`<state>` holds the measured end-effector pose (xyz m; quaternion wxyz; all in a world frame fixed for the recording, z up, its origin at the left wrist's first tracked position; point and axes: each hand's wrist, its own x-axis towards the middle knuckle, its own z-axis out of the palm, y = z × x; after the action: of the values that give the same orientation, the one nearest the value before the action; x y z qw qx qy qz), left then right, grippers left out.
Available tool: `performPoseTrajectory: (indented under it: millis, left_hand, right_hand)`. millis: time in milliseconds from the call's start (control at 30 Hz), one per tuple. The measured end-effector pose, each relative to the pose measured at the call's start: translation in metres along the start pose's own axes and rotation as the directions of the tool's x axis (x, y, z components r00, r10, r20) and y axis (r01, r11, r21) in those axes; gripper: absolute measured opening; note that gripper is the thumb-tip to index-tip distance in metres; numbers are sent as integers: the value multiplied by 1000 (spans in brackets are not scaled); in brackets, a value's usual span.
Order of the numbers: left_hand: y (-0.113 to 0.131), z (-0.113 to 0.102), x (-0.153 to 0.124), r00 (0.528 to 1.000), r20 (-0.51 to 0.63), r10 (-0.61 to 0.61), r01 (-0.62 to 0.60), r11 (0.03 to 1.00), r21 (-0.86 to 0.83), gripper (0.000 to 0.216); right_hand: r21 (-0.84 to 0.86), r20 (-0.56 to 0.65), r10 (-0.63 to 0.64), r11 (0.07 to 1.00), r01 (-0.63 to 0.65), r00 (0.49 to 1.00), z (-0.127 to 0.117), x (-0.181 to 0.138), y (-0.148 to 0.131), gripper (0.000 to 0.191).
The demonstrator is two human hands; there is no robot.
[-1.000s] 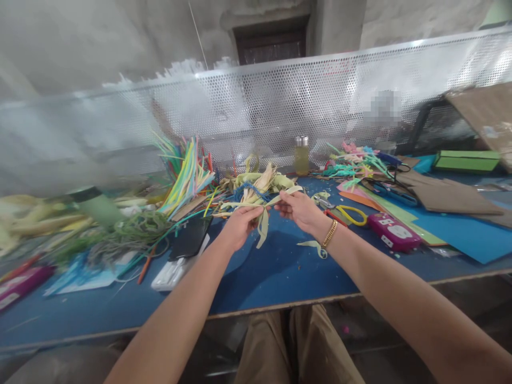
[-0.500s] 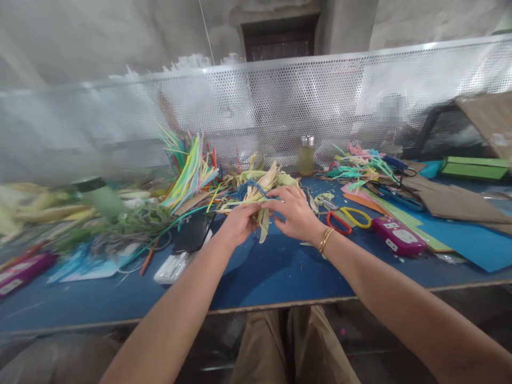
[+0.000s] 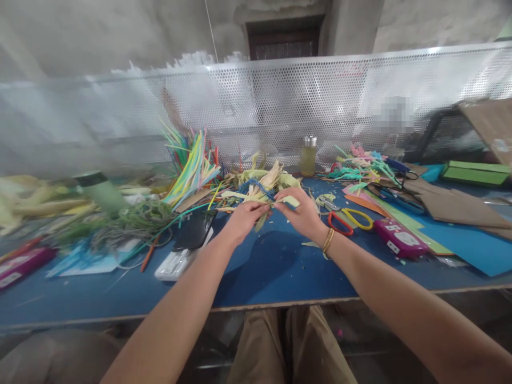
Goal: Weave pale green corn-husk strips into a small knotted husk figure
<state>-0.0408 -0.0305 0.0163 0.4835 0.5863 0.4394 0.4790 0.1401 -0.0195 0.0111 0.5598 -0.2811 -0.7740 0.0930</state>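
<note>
My left hand (image 3: 247, 218) and my right hand (image 3: 298, 213) meet over the middle of the blue table. Between their pinched fingers is a strip of pale green corn husk (image 3: 288, 201), one end sticking out past my right fingers. Part of it hangs below my left fingertips. Just behind the hands lies a heap of dried corn husks (image 3: 274, 176), with a blue cord (image 3: 256, 184) across it. Scissors with red and yellow handles (image 3: 356, 217) rest to the right of my right hand.
Colourful pipe cleaners (image 3: 196, 170) stand back left. A phone (image 3: 194, 230) overlaps a white case (image 3: 172, 266). Tangled cord (image 3: 132, 229) and a green tumbler (image 3: 100, 192) are further left. A purple device (image 3: 400, 237), coloured paper and cardboard (image 3: 460, 208) lie right. A perforated metal panel (image 3: 280, 106) runs behind.
My right fingers have drawn in from a spread pose to a pinch on the husk strip, whose end now shows above them. The hanging husk piece has shifted.
</note>
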Motion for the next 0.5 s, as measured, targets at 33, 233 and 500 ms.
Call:
performPoseTrajectory:
  millis: [33, 233, 500]
  left_hand:
    - [0, 1, -1, 1000, 3, 24, -24, 999, 43, 26]
    - [0, 3, -1, 997, -11, 80, -79, 991, 106, 24]
    - [-5, 2, 2, 999, 16, 39, -40, 995, 89, 27]
  right_hand:
    - [37, 4, 46, 998, -46, 999, 0, 0, 1, 6]
    - [194, 72, 272, 940, -281, 960, 1, 0, 3, 20]
    - [459, 117, 460, 761, -459, 880, 11, -1, -1, 23]
